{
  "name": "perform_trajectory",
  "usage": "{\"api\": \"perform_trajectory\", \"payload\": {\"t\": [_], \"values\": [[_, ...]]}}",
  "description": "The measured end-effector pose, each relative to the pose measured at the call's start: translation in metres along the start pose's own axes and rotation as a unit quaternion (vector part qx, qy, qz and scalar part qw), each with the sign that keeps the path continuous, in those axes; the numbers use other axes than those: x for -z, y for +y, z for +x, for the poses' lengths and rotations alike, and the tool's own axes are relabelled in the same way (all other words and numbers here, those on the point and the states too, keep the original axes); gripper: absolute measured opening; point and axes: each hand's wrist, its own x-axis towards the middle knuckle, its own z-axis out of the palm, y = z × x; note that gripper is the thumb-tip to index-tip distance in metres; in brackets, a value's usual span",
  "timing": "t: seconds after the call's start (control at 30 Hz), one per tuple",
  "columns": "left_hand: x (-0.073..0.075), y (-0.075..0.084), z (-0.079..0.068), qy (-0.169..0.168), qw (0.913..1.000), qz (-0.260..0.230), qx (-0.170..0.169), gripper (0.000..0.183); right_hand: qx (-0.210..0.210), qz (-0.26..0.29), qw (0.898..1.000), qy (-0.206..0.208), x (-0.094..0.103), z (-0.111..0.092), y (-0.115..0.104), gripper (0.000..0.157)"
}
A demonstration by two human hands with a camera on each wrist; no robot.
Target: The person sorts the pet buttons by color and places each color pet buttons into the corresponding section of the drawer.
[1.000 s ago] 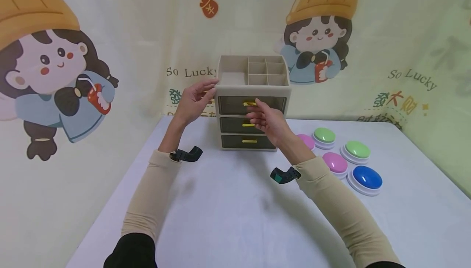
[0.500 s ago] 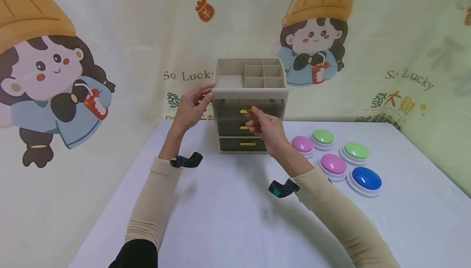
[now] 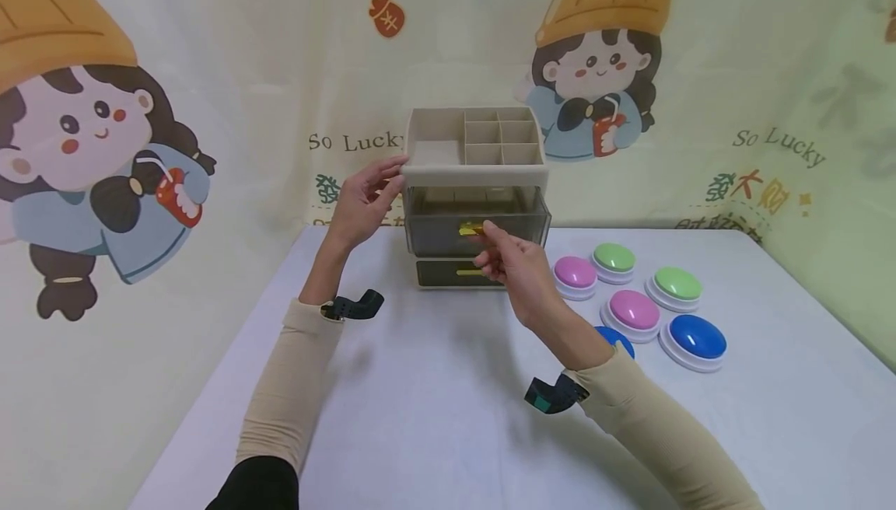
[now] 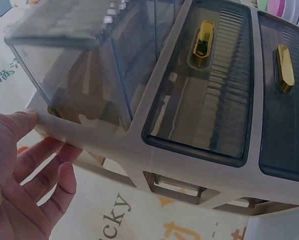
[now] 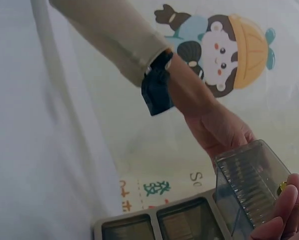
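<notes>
A beige desktop drawer cabinet (image 3: pixel 476 176) with smoky see-through drawers and gold handles stands at the table's back. My left hand (image 3: pixel 366 200) holds its upper left corner; in the left wrist view the thumb (image 4: pixel 23 120) lies on the front frame and the fingers reach to the side wall. My right hand (image 3: pixel 521 265) pinches the gold handle (image 3: pixel 471 228) of the top drawer (image 3: pixel 441 233), which is pulled out and hides the middle drawer's front. The bottom drawer (image 3: pixel 441 273) is closed. In the right wrist view, fingers partly cover the handle at the frame's edge.
Right of the cabinet sit several round push buttons: pink (image 3: pixel 634 310), green (image 3: pixel 678 283) and blue (image 3: pixel 698 337). A white cloth covers the table (image 3: pixel 420 401). Behind hangs a printed backdrop (image 3: pixel 266 106) with cartoon figures. Open compartments (image 3: pixel 502 133) form the cabinet's top.
The top drawer has slid out toward me, with my right hand drawing back and down on its handle. My left hand has stayed at the cabinet's upper left corner.
</notes>
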Motion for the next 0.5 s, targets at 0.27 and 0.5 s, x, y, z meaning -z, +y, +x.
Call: {"api": "perform_trajectory", "payload": {"t": [0.27, 0.5], "values": [[-0.001, -0.001, 0.0, 0.001, 0.9999, -0.011, -0.003, 0.038, 0.002, 0.009, 1.0, -0.001, 0.001, -0.023, 0.0, 0.052], [0.0, -0.005, -0.003, -0.006, 0.9997, -0.023, -0.005, 0.041, -0.01, 0.027, 1.0, -0.004, 0.003, -0.039, 0.002, 0.05]]}}
